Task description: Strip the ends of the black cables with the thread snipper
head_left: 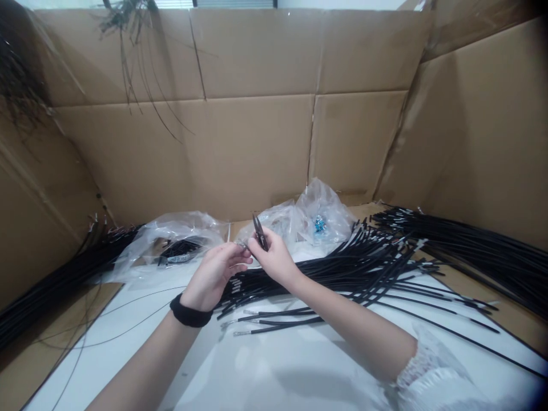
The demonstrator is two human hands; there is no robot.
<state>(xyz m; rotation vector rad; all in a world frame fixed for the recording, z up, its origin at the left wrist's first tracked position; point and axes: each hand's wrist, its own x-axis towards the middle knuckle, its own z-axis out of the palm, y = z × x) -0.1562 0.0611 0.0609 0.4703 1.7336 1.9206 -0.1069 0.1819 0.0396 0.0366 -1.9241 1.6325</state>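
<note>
Just above the middle of the bundle of black cables (334,271), my two hands meet. My left hand (214,273), with a black band at its wrist, has thumb and fingertips pinched together on a small shiny piece (242,245), too small to make out. My right hand (274,258) is closed around a dark pointed hand tool (259,233), like tweezers or small snips, its tip pointing up and away from me. The right fingertips come close to the small piece; whether they touch it is unclear. Several cables below my hands end in silvery tips (242,324).
Clear plastic bags (325,220) stand behind my hands, one with blue bits. Another bag (171,234) holds black parts. More cables lie at the left (55,279) and right (462,245). Cardboard walls (240,148) surround the white work surface (205,371). Thin wires hang at upper left.
</note>
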